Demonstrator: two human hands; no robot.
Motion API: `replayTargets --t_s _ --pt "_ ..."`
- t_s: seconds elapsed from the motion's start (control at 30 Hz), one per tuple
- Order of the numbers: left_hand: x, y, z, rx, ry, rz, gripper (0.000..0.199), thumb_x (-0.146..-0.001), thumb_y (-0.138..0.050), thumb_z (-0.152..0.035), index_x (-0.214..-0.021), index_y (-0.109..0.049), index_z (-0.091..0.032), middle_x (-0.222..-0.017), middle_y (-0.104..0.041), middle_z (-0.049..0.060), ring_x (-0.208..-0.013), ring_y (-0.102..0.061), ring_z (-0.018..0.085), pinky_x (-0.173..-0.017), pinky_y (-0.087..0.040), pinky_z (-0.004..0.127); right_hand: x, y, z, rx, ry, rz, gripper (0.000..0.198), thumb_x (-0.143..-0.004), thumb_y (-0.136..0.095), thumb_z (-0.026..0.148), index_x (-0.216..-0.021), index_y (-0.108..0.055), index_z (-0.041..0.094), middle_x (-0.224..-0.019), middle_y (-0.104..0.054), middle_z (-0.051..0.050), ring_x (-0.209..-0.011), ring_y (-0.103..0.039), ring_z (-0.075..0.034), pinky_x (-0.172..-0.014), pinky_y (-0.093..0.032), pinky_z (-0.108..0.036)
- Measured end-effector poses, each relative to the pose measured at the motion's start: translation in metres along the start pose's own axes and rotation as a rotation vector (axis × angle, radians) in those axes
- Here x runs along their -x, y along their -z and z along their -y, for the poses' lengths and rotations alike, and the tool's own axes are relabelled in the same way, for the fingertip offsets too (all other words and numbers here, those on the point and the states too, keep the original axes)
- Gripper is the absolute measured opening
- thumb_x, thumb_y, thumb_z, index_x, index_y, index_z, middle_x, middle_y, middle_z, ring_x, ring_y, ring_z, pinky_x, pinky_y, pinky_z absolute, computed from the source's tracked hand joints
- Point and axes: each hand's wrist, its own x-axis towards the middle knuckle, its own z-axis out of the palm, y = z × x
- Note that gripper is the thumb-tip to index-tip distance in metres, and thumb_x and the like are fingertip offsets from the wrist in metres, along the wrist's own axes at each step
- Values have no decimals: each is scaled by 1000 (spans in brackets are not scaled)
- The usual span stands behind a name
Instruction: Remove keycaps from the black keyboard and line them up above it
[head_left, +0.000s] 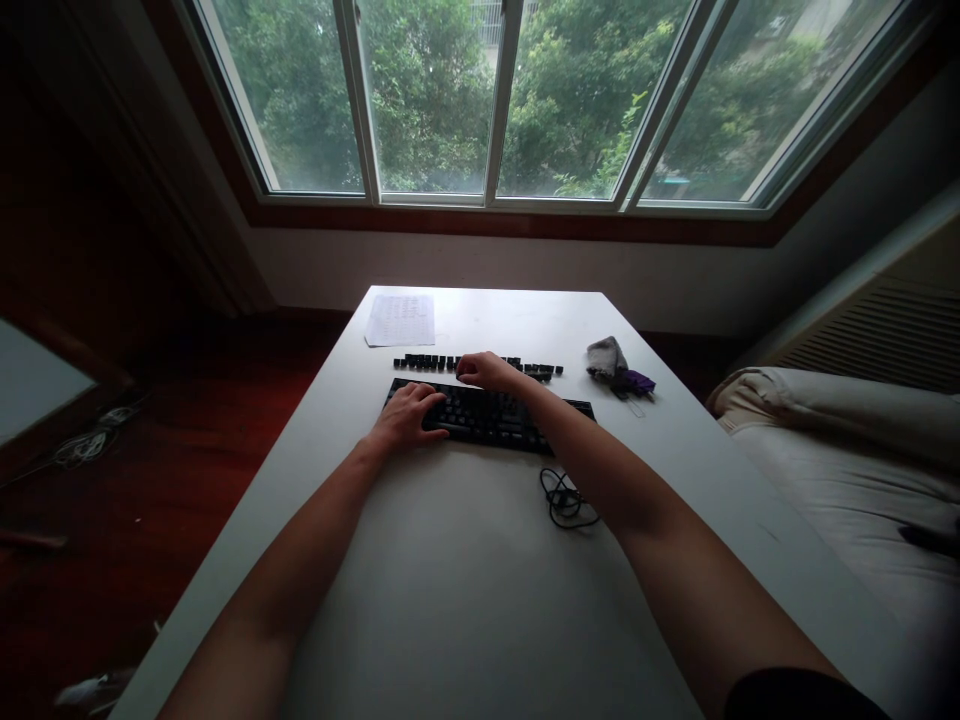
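Observation:
A black keyboard point(487, 418) lies across the white table. Behind it, loose black keycaps point(424, 361) stand in a long row. My left hand point(409, 412) rests over the keyboard's left end, fingers spread and thumb along its front edge. My right hand point(484, 371) reaches over the keyboard to the row of keycaps. Its fingertips are pinched together just behind the keyboard's back edge, and whatever is between them is too small to make out. My right forearm hides part of the keyboard's right side.
A coiled black cable point(566, 500) lies in front of the keyboard, beside my right forearm. A printed sheet point(401, 320) is at the table's back left. A grey cloth point(606, 356) and a purple item point(637, 383) lie at the right. Windows point(502, 100) stand beyond the table.

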Motion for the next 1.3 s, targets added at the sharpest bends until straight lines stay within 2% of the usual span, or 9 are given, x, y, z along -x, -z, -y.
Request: replayTargets --t_s 0.17,0.4,0.6,0.87,1.13,1.3 --pt "-1 -5 -4 -9 4 -53 64 -78 -73 -54 -135 -58 -29 -129 -56 9 -119 -49 32 -108 -39 49 24 9 1 -3 54 113 22 -80 -66 22 -101 -75 19 -88 -72 -2 -75 -60 -13 -66 -40 -23" --pt "1 -12 -5 -11 36 -66 63 -78 -73 -54 -135 -58 -30 -130 -57 8 -121 -49 32 -110 -38 49 46 2 4 21 72 103 18 -81 -68 26 -97 -75 20 -85 -72 -1 -74 -61 -14 -65 -39 -23" --pt "-1 -12 -9 -5 62 -75 63 -78 -73 -54 -135 -59 -30 -130 -57 8 -123 -48 32 -111 -38 48 48 -2 12 122 49 80 17 -82 -68 30 -95 -75 22 -84 -71 -1 -73 -59 -15 -62 -35 -24" --pt "-1 -13 -9 -4 49 -77 63 -79 -73 -53 -135 -58 -30 -128 -57 8 -121 -49 32 -110 -38 48 48 -5 25 364 44 64 18 -83 -68 31 -98 -74 23 -99 -73 -6 -88 -64 -20 -64 -35 -25" --pt "-1 -15 -6 -4 21 -103 63 -79 -72 -55 -135 -58 -29 -127 -57 8 -118 -50 31 -108 -41 50 55 -2 30 427 80 70 21 -87 -64 31 -105 -72 22 -110 -71 -6 -94 -64 -21 -68 -38 -25" --pt "0 -15 -5 4 9 -112 62 -79 -72 -54 -134 -59 -28 -126 -57 8 -117 -50 31 -107 -41 50 52 -6 32 435 58 74 19 -86 -65 29 -103 -71 23 -107 -71 -7 -94 -65 -22 -67 -38 -26"
